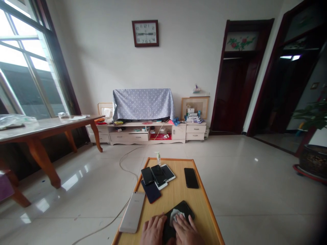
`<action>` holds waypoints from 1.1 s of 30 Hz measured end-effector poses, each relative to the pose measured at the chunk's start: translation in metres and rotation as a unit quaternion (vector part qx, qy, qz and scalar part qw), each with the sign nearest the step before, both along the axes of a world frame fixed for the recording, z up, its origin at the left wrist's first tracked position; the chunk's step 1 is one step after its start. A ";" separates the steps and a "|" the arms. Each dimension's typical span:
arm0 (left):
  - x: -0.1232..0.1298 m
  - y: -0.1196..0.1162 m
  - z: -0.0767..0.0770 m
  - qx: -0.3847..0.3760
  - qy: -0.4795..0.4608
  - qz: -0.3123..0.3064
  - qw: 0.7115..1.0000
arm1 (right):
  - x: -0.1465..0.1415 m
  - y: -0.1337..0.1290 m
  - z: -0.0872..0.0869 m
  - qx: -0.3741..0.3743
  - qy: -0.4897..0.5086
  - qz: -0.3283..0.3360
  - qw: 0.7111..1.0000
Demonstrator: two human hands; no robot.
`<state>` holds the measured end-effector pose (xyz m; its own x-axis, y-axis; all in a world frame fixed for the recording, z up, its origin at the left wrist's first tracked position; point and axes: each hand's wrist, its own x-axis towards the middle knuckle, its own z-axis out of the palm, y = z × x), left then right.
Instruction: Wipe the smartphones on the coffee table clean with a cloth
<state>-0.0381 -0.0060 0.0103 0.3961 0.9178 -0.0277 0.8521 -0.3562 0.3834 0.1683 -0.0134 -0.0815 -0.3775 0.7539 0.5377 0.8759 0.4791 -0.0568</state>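
In the head view, a black phone (187,206) lies at a slant on the near part of a small wooden table. At its left edge is my left hand (152,230), fingers together and curled along the side. My right hand (186,232) presses a crumpled white wipe (175,215) onto the phone's surface with its fingertips. The lower part of the phone is hidden by my hands. To the left lies a large pale phone or tablet (132,212), face down. Farther off, a dark blue phone (151,191) touches a pile of black and white phones (158,174).
A single black phone (191,178) lies by the right edge of the wooden table (178,166). At the far edge stands a small pump bottle (158,158). A cable (122,166) runs across the floor on the left. A low cabinet (129,136) stands against the wall.
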 end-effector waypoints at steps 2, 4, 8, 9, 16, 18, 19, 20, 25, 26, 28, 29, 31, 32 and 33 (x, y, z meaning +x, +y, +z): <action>0.000 -0.002 0.002 0.001 0.001 0.004 1.000 | 0.016 -0.006 0.007 -0.016 -0.011 0.010 1.000; 0.000 -0.004 0.003 0.002 -0.001 0.003 1.000 | 0.030 -0.011 0.015 -0.033 -0.010 -0.005 0.999; 0.000 -0.006 0.003 0.007 -0.003 0.002 1.000 | 0.039 -0.014 0.036 -0.071 0.023 -0.099 0.992; 0.000 -0.006 0.002 0.008 -0.003 0.003 1.000 | 0.037 -0.012 0.041 -0.084 0.034 -0.123 0.988; -0.001 0.001 -0.010 0.002 -0.002 0.001 1.000 | -0.003 0.010 0.042 -0.097 0.065 -0.094 0.989; -0.001 0.003 -0.012 -0.001 0.000 0.003 1.000 | -0.014 0.012 0.028 -0.076 0.060 -0.060 0.994; -0.001 0.003 -0.013 0.001 0.000 0.002 1.000 | -0.017 0.012 0.021 -0.061 0.054 -0.041 0.996; -0.002 0.004 -0.013 0.005 -0.002 -0.001 1.000 | -0.018 0.011 0.014 -0.042 0.047 -0.023 0.998; -0.006 0.005 -0.020 0.022 -0.007 -0.016 1.000 | 0.000 -0.001 0.006 0.017 0.018 0.042 0.999; -0.007 0.005 -0.022 0.025 -0.008 -0.016 1.000 | 0.005 -0.003 0.011 0.010 0.019 0.042 0.999; -0.008 0.004 -0.026 0.033 -0.009 -0.012 0.999 | 0.014 -0.006 0.023 -0.021 0.034 0.029 0.999; -0.008 0.004 -0.027 0.037 -0.011 -0.010 0.999 | 0.016 -0.006 0.030 -0.040 0.047 0.018 0.998; -0.008 0.004 -0.028 0.041 -0.015 -0.009 0.999 | 0.017 -0.005 0.043 -0.077 0.082 -0.004 0.994; -0.008 0.005 -0.027 0.038 -0.016 -0.010 0.999 | 0.015 -0.003 0.047 -0.090 0.104 -0.010 0.990; -0.008 0.005 -0.026 0.032 -0.015 -0.011 0.999 | 0.013 -0.001 0.051 -0.100 0.129 -0.014 0.986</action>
<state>-0.0461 -0.0007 -0.0154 0.4162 0.9082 0.0434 0.8318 -0.3996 0.3853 0.1809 -0.0149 -0.0307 -0.2254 0.8625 0.4530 0.8322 0.4122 -0.3708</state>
